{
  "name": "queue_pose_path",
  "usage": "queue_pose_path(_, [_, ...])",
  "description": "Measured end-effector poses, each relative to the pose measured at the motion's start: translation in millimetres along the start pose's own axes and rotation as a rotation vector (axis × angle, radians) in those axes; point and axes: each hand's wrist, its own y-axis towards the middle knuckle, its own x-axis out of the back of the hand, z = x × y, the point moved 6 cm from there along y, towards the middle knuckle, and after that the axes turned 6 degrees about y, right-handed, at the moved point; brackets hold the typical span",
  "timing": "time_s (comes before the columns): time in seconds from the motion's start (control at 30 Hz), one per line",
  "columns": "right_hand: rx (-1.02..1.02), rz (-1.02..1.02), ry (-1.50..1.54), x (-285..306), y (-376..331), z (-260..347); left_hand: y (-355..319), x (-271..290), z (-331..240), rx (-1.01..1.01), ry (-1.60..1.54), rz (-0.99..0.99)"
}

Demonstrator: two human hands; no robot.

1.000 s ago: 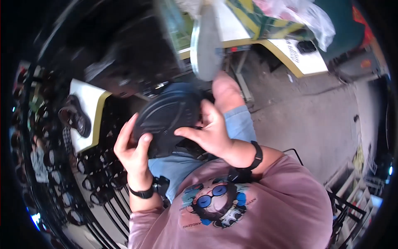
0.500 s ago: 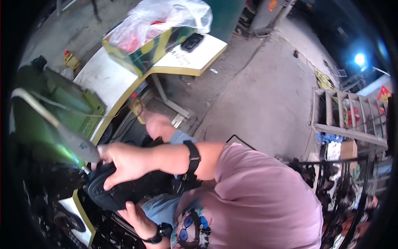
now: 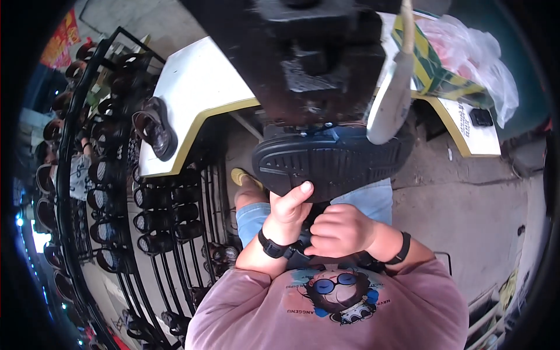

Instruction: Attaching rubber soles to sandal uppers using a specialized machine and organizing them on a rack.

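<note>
Head view: a black shoe (image 3: 332, 166), sole up, lies with its long axis left to right above the lap. The left hand (image 3: 287, 211) pinches its near edge; the right hand (image 3: 341, 229) is curled shut just beside. A dark machine (image 3: 315, 58) looms over it; a bench (image 3: 198, 93) carries another shoe (image 3: 154, 134) far left.

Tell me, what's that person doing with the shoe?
A person holds a black shoe sole-up against a dark machine. The left hand grips the sole's edge with the thumb on it; the right hand is curled just below. Another dark shoe sits on the white table, beside racks of shoes.
</note>
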Motion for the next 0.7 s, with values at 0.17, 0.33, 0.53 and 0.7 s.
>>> queue_pose_path(0.17, [-0.605, -0.647, 0.662, 35.7, -54.7, -73.9, -0.1, 1.4, -5.2, -0.029, -0.237, 0.006])
queue_pose_path(0.33, [-0.466, -0.925, 0.872, 47.2, -52.7, -72.6, -1.0, 32.2, 8.1, -0.122, -0.239, -0.072])
queue_pose_path(0.53, [-0.486, -0.894, 1.023, 1.9, -14.3, -67.5, 16.4, 56.5, -60.3, -0.186, -0.129, 0.144])
queue_pose_path(0.7, [-0.551, -0.744, 0.98, -25.9, 10.5, -75.0, 24.9, 19.7, -178.7, -0.536, 1.024, -0.424])
